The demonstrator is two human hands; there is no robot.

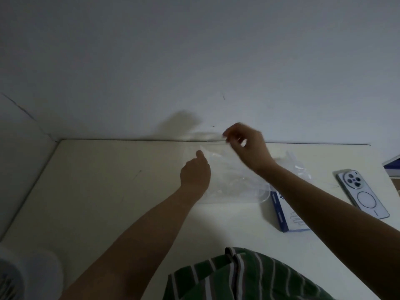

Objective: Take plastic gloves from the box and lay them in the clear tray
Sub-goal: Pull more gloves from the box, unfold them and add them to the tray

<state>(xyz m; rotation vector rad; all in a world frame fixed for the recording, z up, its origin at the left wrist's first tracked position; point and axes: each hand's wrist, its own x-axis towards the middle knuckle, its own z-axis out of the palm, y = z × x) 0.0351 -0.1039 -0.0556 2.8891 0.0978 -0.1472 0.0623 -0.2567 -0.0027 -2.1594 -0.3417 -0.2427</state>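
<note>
I see my left hand (195,173) and right hand (246,146) each pinching one glove (225,162) (nearly see-through), at its 9 and 12 o'clock edges, stretched over the tray (267,194), with the box (283,213) at the tray's 4 o'clock on the desk (112,191).

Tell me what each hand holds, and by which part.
Both hold one clear plastic glove over the clear tray: the right hand pinches its far edge, the left hand appears to pinch its left edge.
</note>
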